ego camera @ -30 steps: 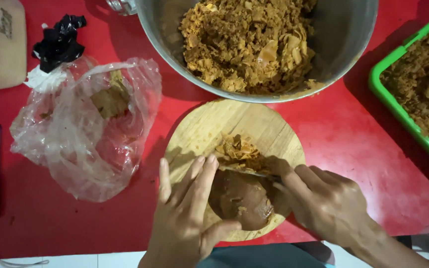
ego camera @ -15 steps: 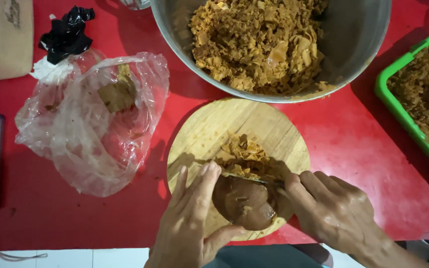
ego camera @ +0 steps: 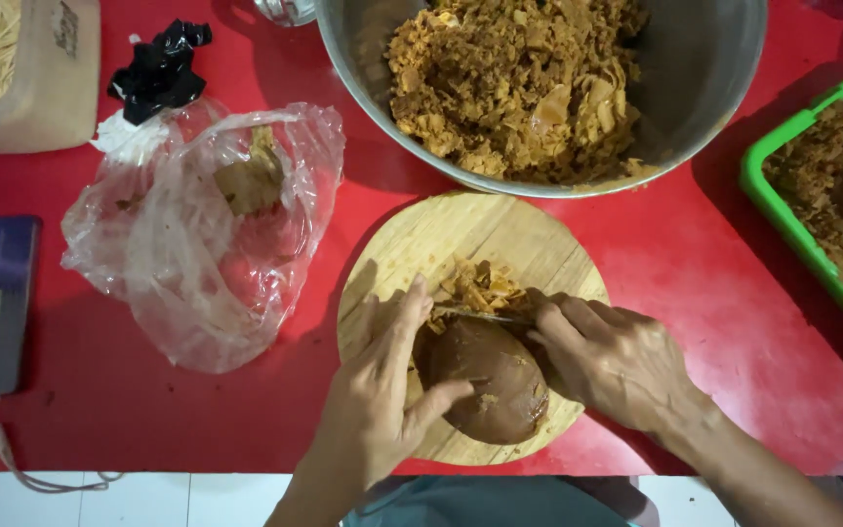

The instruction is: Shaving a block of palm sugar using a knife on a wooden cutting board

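On the round wooden board (ego camera: 412, 254) the left hand (ego camera: 382, 400) clamps the brown sugar block (ego camera: 490, 381) by its rounded flank while the right hand (ego camera: 617, 361) grips a knife (ego camera: 485, 315) at its top edge, a lump that looks dense, hard and crumbly.

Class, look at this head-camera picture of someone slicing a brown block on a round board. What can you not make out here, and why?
- Knife, head view: only a thin strip of blade shows; the right hand covers the handle.
- Brown block: its left side is hidden by the left hand.
- Green tray: cut off by the right edge.
- Metal bowl: top cut off by the frame.
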